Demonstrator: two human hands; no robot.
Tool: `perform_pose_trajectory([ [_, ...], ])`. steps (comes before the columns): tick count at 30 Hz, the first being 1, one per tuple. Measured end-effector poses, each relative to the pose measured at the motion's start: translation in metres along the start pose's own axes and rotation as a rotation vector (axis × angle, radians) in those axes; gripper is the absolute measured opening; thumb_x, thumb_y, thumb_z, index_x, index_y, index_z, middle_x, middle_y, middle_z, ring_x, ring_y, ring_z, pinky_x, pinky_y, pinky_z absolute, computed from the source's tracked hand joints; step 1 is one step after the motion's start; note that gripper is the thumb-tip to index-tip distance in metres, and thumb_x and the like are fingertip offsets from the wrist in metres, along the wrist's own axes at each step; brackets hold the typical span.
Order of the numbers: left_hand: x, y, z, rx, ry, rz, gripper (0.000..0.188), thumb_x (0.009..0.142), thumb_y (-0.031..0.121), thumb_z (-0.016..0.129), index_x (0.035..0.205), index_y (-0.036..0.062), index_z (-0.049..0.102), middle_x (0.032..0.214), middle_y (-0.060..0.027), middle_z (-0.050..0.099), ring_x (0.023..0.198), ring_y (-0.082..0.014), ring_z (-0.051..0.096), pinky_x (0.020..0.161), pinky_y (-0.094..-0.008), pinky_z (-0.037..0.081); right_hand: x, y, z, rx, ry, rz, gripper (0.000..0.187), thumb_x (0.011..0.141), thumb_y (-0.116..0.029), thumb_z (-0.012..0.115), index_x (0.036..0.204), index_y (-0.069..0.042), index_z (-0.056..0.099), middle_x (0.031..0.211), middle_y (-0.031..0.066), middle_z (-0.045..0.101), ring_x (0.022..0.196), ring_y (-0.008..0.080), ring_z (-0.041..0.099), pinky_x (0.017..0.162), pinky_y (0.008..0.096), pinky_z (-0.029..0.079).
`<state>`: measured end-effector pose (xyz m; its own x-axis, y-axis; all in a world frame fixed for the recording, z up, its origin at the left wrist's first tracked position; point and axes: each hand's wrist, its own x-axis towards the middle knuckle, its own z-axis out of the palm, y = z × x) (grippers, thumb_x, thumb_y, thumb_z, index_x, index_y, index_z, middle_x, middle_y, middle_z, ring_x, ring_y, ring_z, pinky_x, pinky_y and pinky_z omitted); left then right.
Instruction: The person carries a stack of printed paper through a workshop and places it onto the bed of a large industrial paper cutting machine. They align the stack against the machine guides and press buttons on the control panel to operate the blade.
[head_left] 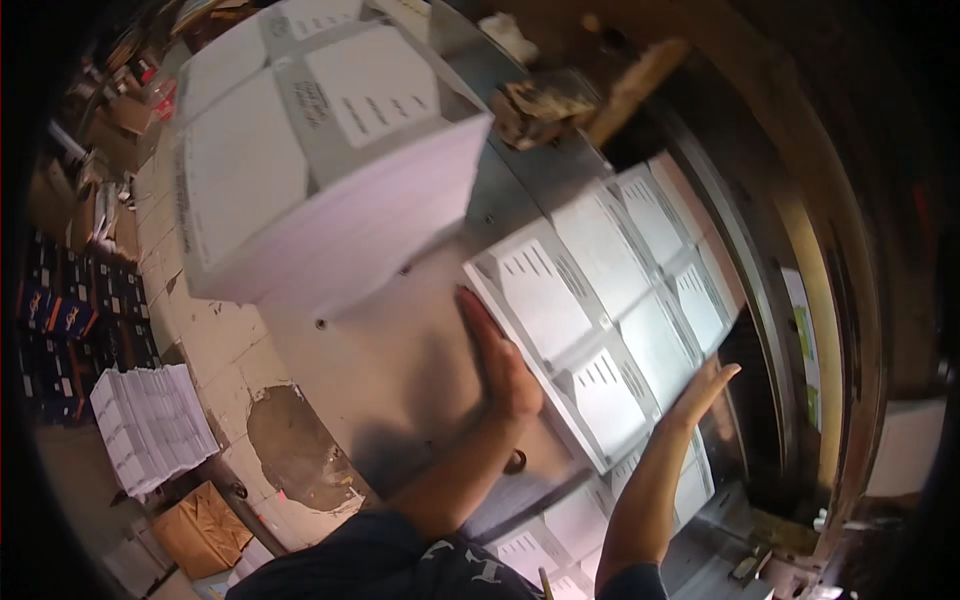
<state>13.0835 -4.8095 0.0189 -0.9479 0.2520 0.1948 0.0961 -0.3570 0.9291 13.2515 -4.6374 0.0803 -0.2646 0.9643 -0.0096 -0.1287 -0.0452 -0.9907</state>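
Left hand (pixel 508 368) and right hand (pixel 697 396) flat, fingers extended. Rectangular white-and-grey printed paper stack (pixel 610 318) between them; cannot tell whether gripped.

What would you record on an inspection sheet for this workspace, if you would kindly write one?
Surface: grey metal table, with small holes.
Job's things: printed sheet stack between the hands; taller stack at upper left; lower stack, partly hidden, near the bottom edge.
Clutter: unidentified brown object beyond the stacks.
Hands: left hand open along the sheet stack's left side; right hand open at its lower right edge; firm contact unclear.
Cables: nothing seen.
Surroundings: tiled floor with a grey patch; dark boxes, white paper stack and brown package at left.
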Motion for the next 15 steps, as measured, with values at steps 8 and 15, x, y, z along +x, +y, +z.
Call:
perform_pose_trajectory([
  [8,-0.002,0.003,0.021,-0.335,-0.010,-0.004,0.081,0.101,0.057,0.023,0.152,-0.0041,0.008,0.158,-0.0240,0.011,0.145,-0.0353,0.018,0.117,-0.0448,0.021,0.020,0.070,-0.036,0.362,0.383,-0.131,0.073,0.102,-0.056,0.033,0.144,0.004,0.032,0.146,0.0176,0.041,0.132,0.0265,0.041,0.113,0.0357,0.028],
  [15,0.011,0.000,-0.002,-0.317,-0.040,-0.251,0.078,0.100,0.062,0.021,0.153,0.0054,0.016,0.158,-0.0136,0.022,0.144,-0.0291,0.024,0.118,-0.0391,0.021,-0.127,0.001,-0.043,-0.693,-0.130,0.025,0.057,0.084,-0.026,0.066,0.128,0.007,0.050,0.120,0.0248,0.060,0.113,0.0342,0.059,0.097,0.0371,0.045],
])
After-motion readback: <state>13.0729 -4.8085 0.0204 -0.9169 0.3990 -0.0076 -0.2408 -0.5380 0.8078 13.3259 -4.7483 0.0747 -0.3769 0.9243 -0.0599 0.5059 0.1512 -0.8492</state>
